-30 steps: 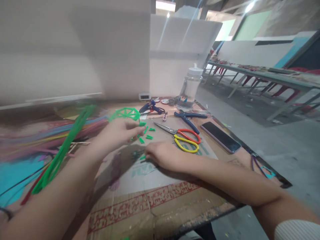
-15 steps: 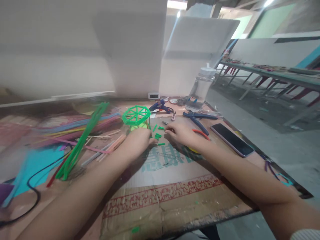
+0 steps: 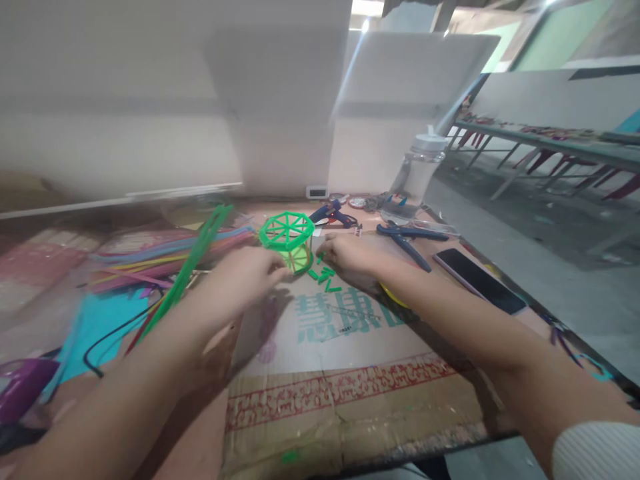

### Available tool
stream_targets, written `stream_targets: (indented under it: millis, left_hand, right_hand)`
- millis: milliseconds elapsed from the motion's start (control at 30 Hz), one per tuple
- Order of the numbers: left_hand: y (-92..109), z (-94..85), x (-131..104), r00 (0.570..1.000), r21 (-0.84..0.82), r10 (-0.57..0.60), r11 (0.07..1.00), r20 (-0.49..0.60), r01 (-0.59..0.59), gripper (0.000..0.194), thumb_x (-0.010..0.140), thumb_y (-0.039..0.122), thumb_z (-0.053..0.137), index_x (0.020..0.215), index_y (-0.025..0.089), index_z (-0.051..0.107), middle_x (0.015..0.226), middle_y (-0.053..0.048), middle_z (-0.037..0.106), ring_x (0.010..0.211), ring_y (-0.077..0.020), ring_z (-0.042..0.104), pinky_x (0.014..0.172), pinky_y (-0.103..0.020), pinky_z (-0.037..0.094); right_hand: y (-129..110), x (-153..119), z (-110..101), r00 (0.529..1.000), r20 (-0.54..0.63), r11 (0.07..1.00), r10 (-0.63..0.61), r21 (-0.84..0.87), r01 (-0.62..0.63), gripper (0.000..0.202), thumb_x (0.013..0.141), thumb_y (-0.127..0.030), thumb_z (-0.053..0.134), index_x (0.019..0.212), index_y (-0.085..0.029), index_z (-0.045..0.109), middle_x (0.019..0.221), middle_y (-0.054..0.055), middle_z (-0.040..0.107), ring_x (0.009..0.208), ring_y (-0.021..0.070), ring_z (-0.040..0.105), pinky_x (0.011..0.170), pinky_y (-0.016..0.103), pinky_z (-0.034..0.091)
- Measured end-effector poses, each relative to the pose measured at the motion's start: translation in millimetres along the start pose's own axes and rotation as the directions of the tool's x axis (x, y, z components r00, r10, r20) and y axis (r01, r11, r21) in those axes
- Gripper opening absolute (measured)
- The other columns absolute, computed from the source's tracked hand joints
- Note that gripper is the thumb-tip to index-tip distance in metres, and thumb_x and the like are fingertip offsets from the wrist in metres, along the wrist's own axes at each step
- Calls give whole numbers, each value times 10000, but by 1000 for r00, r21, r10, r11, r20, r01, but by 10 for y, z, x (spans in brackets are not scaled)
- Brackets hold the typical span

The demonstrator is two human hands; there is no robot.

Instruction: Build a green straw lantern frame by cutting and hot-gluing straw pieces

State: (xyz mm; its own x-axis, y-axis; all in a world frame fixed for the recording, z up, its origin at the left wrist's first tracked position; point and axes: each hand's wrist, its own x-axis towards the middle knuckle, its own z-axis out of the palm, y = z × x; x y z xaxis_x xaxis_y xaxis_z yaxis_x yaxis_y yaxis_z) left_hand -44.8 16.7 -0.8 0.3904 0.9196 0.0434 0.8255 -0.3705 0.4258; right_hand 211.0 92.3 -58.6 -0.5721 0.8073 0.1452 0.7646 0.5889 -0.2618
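Note:
A green structure made of short strips stands mid-table, with a spoked eight-sided top, thin uprights and a lighter green base. At its left side is my left hand, thumb and forefinger curved and apart, the tips close against the lower part; I cannot tell if they touch. To its right, my right hand has its fingers pinched together low over the sheet; whatever they hold is too small or hidden. Several cut green pieces lie scattered just below those fingertips.
Long green strips and coloured strips lie left, by a blue sheet and black cable. A glue gun, dark blue cutters and a water bottle are behind. A phone lies right, along the table edge.
My left hand has moved left, from the cut pieces to the structure's side. My right hand has shifted slightly left toward the structure; the orange handle beside it no longer shows. The view has turned slightly left.

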Motion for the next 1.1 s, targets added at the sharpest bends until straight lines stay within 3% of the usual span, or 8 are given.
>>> stream_targets:
  millis: [233, 400, 500, 633, 767, 900, 1000, 1100]
  left_hand:
    - [378, 571, 57, 986, 152, 126, 978, 107, -141, 345, 1013, 270, 445, 964, 173, 773, 983, -147, 781, 889, -280, 717, 784, -351, 498]
    - [508, 706, 196, 987, 179, 120, 974, 109, -138, 346, 1007, 179, 417, 1015, 133, 760, 1024, -180, 767, 952, -292, 726, 870, -378, 527]
    - [610, 791, 278, 988, 197, 90, 974, 129, -114, 304, 944, 111, 476, 948, 98, 780, 947, -211, 765, 918, -321, 741, 839, -389, 542]
    - [678, 804, 299, 991, 194, 69, 977, 115, -91, 273, 865, 52, 517, 845, 100, 785, 875, -211, 763, 878, -337, 747, 799, -391, 541]
    - [650, 628, 260, 997, 143, 70, 987, 17, -72, 268, 934, 188, 517, 877, 131, 773, 893, -180, 772, 882, -318, 735, 807, -390, 532]
    - [632, 487, 186, 994, -247, 84, 964, -72, -99, 296, 986, 387, 522, 1010, 186, 739, 977, -82, 783, 875, -215, 722, 771, -308, 537]
    - [644, 530, 120, 996, -680, 86, 731, -1, -64, 328, 925, 469, 608, 947, 165, 728, 919, -71, 772, 815, -188, 712, 713, -285, 543]
    - [663, 614, 85, 993, -797, 107, 603, 58, -19, 353, 863, 498, 686, 923, 154, 735, 905, -72, 769, 826, -185, 701, 739, -292, 546]
  right_hand:
    - [39, -11, 90, 996, -61, 998, -59, 23, 60, 116, 848, -148, 652, 945, -180, 707, 1127, 100, 678, 1005, 228, 619, 837, 308, 453]
    - [25, -278, -82, 960, -241, 946, 141, 319, -58, 163, 926, -166, 498, 1037, -177, 616, 931, 70, 727, 822, 196, 661, 771, 329, 505]
    - [-64, -463, -137, 941, -200, 807, 272, 581, -110, 140, 933, -213, 497, 1042, -193, 581, 814, 28, 735, 621, 152, 639, 625, 290, 518]
    - [-221, -723, -150, 931, -45, 431, 364, 894, -125, 208, 869, -349, 686, 906, -229, 520, 801, 25, 758, 636, 147, 681, 619, 288, 553]
    - [-316, -906, -168, 932, -37, 314, 361, 946, -84, 327, 797, -428, 799, 856, -217, 556, 853, 32, 759, 741, 152, 699, 694, 308, 582]
    - [-425, -974, -179, 897, -82, 287, 435, 956, -52, 345, 762, -459, 840, 848, -208, 621, 742, -23, 673, 677, 134, 639, 711, 318, 575]
    - [-556, -991, -162, 886, -82, 195, 457, 981, -10, 365, 735, -466, 863, 846, -207, 632, 731, -33, 654, 659, 127, 624, 715, 313, 557]
    - [-667, -1001, -133, 877, -82, 106, 473, 994, 36, 407, 670, -476, 904, 797, -206, 627, 690, -40, 650, 623, 123, 611, 667, 295, 534]
